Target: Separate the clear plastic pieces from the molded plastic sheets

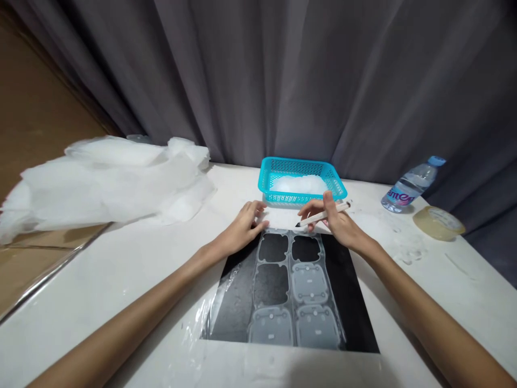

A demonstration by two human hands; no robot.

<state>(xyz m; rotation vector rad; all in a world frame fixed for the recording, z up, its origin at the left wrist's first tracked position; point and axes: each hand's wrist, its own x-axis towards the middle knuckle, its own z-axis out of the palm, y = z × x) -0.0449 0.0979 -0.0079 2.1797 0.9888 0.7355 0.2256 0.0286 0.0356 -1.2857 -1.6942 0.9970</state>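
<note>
Bare forearms come in from the lower corners, left forearm (pixel 133 331) and right forearm (pixel 424 318), both over a white worktop (pixel 141 248). Between them: black sheet (pixel 234 310) flat on the worktop, translucent panel (pixel 294 291) lying on it, two columns. Top pair and middle-left spots show black through the frame; middle-right and both near spots hold pale rounded pieces (pixel 310 283). Right hand (pixel 336 225) is closed around a slim white pen-like tool (pixel 317 217), dark tip down and pointing left, right at the panel's far edge. Can't tell if the tip makes contact. Left hand (pixel 245 225) grips nothing I can see: fingers loosely bent, thumb apart from them, set down at the far-left corner of the panel. White patch (pixel 280 217) on the worktop between the two hands; can't tell what it is. Just beyond: blue perforated basket (pixel 262 183) with fluffy white material (pixel 301 185) inside. Far right: water bottle (pixel 409 187), blue cap on, tape roll (pixel 439 222) lying flat near it. Far left: crumpled white sheeting (pixel 109 178) heaped partly on the worktop, partly over brown cardboard (pixel 40 275). Grey curtain (pixel 250 81) hangs behind everything.
</note>
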